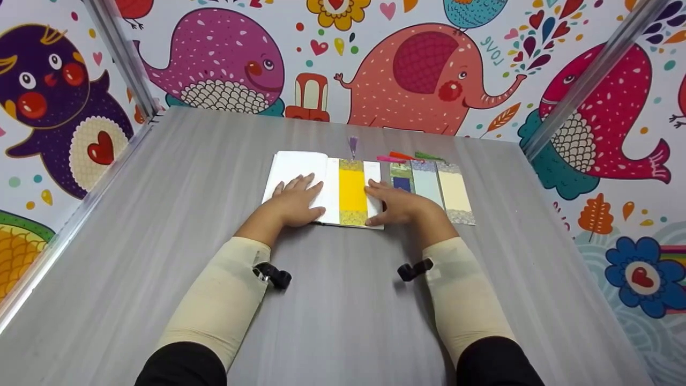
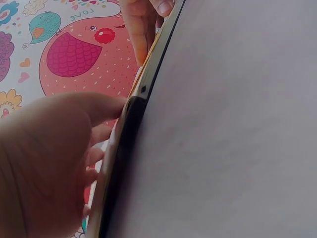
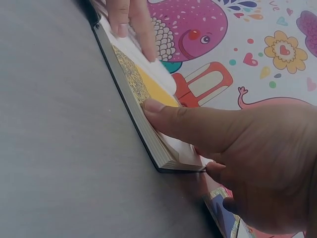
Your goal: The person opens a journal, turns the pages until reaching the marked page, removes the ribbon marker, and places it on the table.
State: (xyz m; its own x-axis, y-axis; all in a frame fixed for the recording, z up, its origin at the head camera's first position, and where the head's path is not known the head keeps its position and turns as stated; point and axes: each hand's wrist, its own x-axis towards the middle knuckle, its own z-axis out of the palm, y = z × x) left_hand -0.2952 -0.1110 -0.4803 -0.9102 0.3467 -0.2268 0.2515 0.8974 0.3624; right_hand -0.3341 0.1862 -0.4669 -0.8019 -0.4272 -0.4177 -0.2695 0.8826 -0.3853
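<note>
An open notebook with a dark cover lies on the table. On its right page lies a yellow bookmark with patterned ends and a purple tassel sticking out past the top edge. My left hand rests spread over the left page, thumb toward the page's lower edge. My right hand reaches over the right page from the side, its thumb and fingertips near the bookmark's right edge. In the right wrist view its thumb presses down by the bookmark's patterned lower end, while the other fingers lie partly hidden at the notebook's side.
Three more bookmarks, one with a blue block, one pale blue and one cream, lie right of the notebook. Pink, red and green tassels extend above them. A cartoon-printed wall stands behind the grey table.
</note>
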